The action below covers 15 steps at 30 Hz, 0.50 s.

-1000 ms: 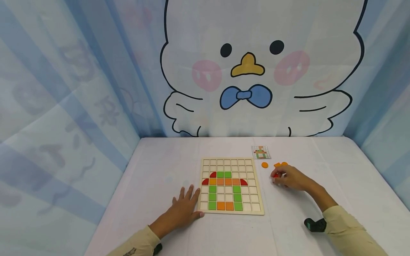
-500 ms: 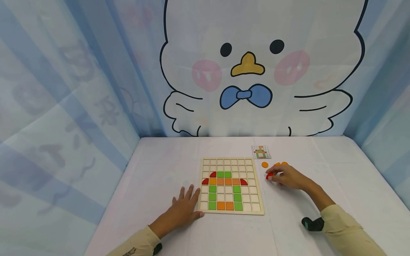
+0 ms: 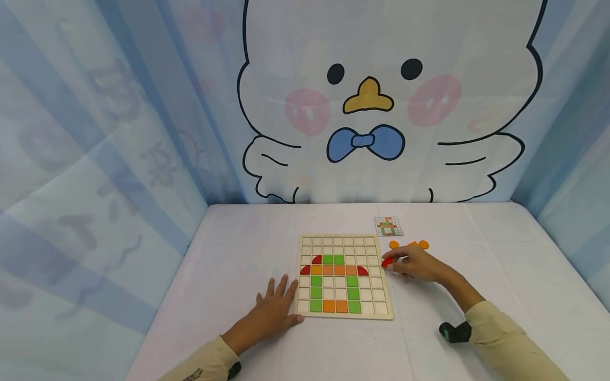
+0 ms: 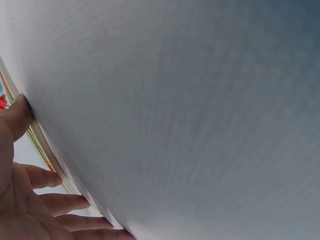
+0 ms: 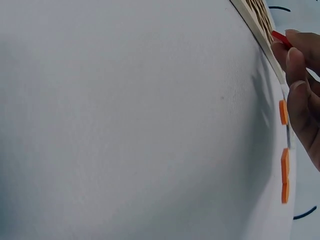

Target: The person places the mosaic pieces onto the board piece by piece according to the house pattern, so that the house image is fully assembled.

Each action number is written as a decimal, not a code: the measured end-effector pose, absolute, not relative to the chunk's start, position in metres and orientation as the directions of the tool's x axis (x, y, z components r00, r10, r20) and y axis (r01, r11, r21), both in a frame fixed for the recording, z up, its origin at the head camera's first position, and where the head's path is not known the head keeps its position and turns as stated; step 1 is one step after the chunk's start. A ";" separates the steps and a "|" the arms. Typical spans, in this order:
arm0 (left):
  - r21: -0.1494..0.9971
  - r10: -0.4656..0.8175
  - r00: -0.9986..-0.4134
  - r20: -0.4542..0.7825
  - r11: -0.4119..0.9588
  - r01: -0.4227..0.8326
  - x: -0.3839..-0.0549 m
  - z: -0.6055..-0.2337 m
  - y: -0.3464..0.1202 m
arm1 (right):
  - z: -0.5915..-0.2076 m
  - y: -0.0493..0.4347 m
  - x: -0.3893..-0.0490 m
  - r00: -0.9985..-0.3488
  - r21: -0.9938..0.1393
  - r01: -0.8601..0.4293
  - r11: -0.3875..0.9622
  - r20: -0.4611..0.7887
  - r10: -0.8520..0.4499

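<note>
A wooden grid board (image 3: 368, 307) lies on the table, with green, orange and red tiles set in some of its squares. Between thumb and fingers my right hand (image 3: 418, 264) pinches a red tile (image 3: 387, 262) at the board's right edge. In the right wrist view the same red tile (image 5: 281, 38) shows edge-on, lifted off the table beside the board (image 5: 257, 25). My left hand (image 3: 271, 312) rests with straight, spread fingers against the board's lower left edge. Those fingers (image 4: 70, 202) also show along the board's side in the left wrist view.
A small pattern card (image 3: 388, 226) lies beyond the board's upper right corner. Near it are an orange round tile (image 3: 394, 244), a second orange round tile (image 3: 423, 244) and an orange tile (image 3: 412, 244) partly behind my right hand. A printed curtain (image 3: 362, 174) hangs behind the table.
My right hand has moved left with the red tile, from beside the orange tiles to the board's right edge. The left hand and the board have stayed put.
</note>
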<state>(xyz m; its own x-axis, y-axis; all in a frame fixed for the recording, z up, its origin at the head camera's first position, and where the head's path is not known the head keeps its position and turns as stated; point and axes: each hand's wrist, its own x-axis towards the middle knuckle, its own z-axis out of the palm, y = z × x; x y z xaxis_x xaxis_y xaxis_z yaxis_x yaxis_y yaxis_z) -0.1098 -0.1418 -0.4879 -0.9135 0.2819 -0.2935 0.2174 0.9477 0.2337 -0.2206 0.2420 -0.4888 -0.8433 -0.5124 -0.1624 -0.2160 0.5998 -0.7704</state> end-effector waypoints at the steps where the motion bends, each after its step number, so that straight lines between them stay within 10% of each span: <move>1: 0.234 0.281 -0.913 -0.294 0.948 0.217 -0.110 -0.488 -0.142 | -0.490 0.240 -0.221 -0.845 -0.771 -0.224 0.596 -0.151 -0.514; 15: 0.236 0.287 -0.913 -0.289 0.946 0.222 -0.109 -0.487 -0.142 | -0.498 0.197 -0.227 -0.883 -0.772 -0.258 0.580 -0.056 -0.467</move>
